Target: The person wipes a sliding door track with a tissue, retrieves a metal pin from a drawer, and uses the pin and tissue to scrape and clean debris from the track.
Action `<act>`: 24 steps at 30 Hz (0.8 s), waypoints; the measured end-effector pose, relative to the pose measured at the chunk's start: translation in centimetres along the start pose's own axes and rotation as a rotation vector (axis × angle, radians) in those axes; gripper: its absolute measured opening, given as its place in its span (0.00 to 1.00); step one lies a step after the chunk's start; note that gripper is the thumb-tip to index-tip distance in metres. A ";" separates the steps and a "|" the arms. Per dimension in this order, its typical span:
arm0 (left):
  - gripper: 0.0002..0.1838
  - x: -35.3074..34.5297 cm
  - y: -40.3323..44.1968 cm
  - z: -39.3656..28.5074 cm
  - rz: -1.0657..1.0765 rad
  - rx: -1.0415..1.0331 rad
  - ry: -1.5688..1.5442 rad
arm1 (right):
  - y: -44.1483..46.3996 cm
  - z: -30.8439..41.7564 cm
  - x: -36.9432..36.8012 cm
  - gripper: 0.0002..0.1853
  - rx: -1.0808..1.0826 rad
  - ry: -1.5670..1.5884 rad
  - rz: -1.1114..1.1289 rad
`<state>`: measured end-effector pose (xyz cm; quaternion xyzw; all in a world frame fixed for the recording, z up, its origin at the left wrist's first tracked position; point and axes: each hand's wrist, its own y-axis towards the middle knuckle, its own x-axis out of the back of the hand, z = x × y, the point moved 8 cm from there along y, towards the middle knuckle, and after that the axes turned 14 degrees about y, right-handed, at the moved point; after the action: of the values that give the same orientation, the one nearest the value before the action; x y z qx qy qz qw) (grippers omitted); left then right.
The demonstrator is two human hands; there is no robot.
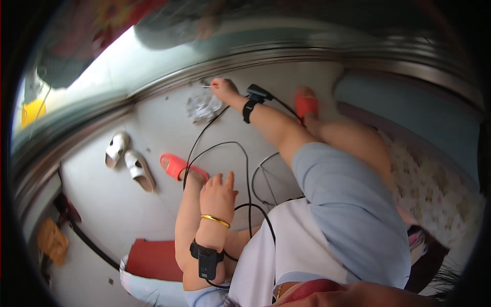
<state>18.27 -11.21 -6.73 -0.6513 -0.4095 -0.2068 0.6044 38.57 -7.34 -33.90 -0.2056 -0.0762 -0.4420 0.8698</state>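
My right hand (223, 89) reaches out over the floor near the glass panel's lower edge, its fingers pinched on a thin white strip (206, 86). A pile of crumpled white scraps (203, 106) lies on the floor just below that hand. My left hand (218, 197), with a gold bangle at the wrist, is held over my leg, fingers apart and holding nothing. Both forearms carry a black strapped device with a cable.
White shoes (137, 171) stand at the left on the grey floor (102, 204). My feet wear red slippers (307, 105). Black cables (247, 169) loop beside a round metal frame (254, 179). A red surface (153, 260) is at lower left; patterned fabric (429, 189) is at right.
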 end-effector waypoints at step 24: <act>0.26 0.1 7.5 -5.8 0.097 -0.073 0.110 | -1.6 -12.5 43.4 0.12 -0.317 -0.156 -0.847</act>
<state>25.49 -16.25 -10.25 -0.6795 -0.3356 -0.2275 0.6114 62.63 -45.51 -31.08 -0.3196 -0.1501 -0.7482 0.5617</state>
